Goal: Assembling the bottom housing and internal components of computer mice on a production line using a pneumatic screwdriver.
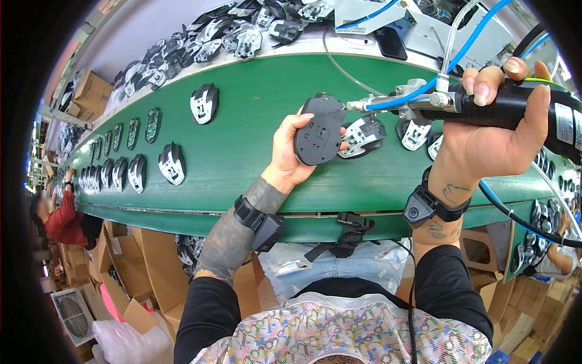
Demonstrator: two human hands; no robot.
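Observation:
In my left hand [286, 151] is a black computer mouse [318, 130], its underside with screw holes turned up and my thumb along its left edge. My right hand [497, 142] is wrapped around a thick black power screwdriver [470, 115], held level with its metal nozzle [379, 104] pointing left. The nozzle's tip is at the mouse's upper right edge; whether it touches I cannot tell. Just behind my left fingertips, a half-assembled white and black mouse shell [364, 136] rests on the green conveyor belt [254, 121]. Another shell [414, 133] lies below the nozzle.
Several mouse shells [173, 164] and green circuit boards [153, 124] line the belt's left. Loose shells [248, 41] are heaped along the far ledge, near a phone [391, 43]. Blue air hose [470, 45] crosses above the screwdriver. A person in red [63, 221] sits far left, beyond cardboard boxes [157, 267].

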